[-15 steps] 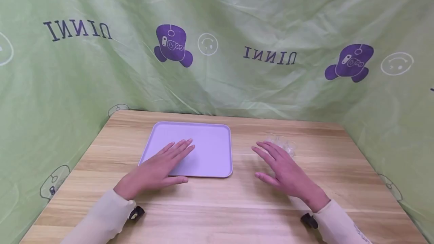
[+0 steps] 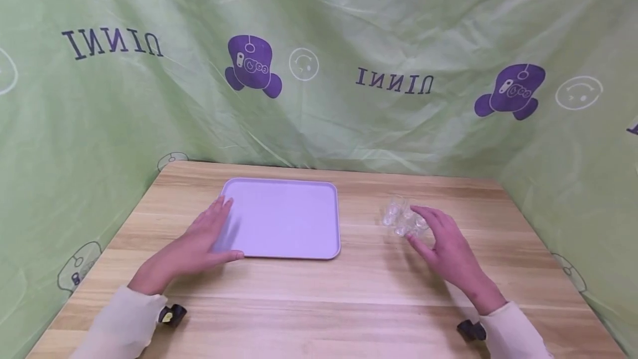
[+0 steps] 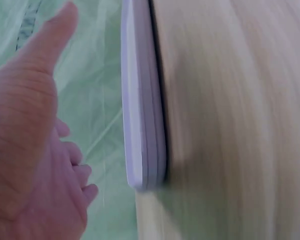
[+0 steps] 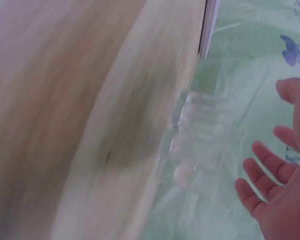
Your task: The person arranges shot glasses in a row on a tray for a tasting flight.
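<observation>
A flat lilac tray (image 2: 286, 218) lies on the wooden table, left of centre. At its left side is my left hand (image 2: 191, 242), fingers extended and thumb spread, overlapping the tray's left edge in the head view; its palm shows empty in the left wrist view (image 3: 37, 150). To the right of the tray, several small clear cups (image 2: 397, 216) stand close together in a cluster. My right hand (image 2: 451, 251) is at the right side of these cups, thumb apart from the loosely bent fingers. In the right wrist view there is a gap between its fingertips and the cups (image 4: 200, 135).
The wooden table (image 2: 309, 309) reaches toward me and to both sides. A green printed cloth (image 2: 319, 132) hangs behind it and along the left and right edges. Dark wrist cameras (image 2: 171, 314) sit under both pale sleeves (image 2: 119, 323).
My left hand has moved left, from over the tray to its left edge. The right hand has shifted right, uncovering more of the cups, with its fingers bending more.
</observation>
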### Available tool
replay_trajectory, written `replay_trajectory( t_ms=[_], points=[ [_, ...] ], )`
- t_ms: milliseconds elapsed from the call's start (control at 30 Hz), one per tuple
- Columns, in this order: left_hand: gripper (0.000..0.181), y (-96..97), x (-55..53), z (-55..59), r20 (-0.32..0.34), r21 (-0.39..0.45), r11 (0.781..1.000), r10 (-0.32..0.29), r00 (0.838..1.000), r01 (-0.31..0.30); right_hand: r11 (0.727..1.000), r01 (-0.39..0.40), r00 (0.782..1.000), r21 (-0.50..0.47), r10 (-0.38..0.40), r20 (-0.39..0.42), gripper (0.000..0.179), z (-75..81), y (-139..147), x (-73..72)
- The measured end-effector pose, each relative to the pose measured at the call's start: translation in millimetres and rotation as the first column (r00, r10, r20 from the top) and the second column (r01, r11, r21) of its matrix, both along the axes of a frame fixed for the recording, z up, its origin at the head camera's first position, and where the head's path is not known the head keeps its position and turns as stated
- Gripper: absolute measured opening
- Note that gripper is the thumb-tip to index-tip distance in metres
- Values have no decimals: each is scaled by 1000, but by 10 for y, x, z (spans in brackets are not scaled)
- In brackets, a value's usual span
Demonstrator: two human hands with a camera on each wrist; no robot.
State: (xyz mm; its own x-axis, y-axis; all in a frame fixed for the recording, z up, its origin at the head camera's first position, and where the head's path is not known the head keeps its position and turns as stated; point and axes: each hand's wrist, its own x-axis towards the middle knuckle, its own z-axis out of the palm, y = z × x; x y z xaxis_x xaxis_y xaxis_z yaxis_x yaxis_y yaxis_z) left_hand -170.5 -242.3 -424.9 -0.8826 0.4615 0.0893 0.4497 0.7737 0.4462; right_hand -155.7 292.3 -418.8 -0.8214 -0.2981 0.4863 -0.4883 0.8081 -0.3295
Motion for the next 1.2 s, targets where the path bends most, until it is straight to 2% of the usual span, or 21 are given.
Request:
replay_trajectory(
  t_ms=[67,200,400,533,667,833,1033,1200],
  points=[
    [123,-70,8,1,38,31,999,32,999,-34,998,44,998,-39,-42,37,61,-10,56,5],
    [126,-167,6,-7,92,69,995,64,994,-70,991,88,991,-105,-76,108,59,-21,139,7],
    [128,-238,-35,-56,163,115,991,49,985,-68,980,130,976,-153,-99,193,55,-26,214,-6],
    [131,-263,-53,-101,215,174,983,25,976,-63,975,146,966,-168,-104,237,53,-4,226,-7],
    [132,-259,-57,-152,199,229,973,-17,980,-29,971,162,955,-174,-110,274,52,17,229,-5],
    [135,-282,-43,-192,204,221,974,3,979,-49,972,171,936,-161,-109,334,49,19,233,-14],
    [128,-321,-63,-227,195,215,976,-10,981,-33,974,183,934,-136,-129,332,45,-6,244,-22],
    [122,-344,-65,-207,195,215,976,-18,981,-24,974,198,927,-114,-148,346,45,-19,245,-25]
  ],
)
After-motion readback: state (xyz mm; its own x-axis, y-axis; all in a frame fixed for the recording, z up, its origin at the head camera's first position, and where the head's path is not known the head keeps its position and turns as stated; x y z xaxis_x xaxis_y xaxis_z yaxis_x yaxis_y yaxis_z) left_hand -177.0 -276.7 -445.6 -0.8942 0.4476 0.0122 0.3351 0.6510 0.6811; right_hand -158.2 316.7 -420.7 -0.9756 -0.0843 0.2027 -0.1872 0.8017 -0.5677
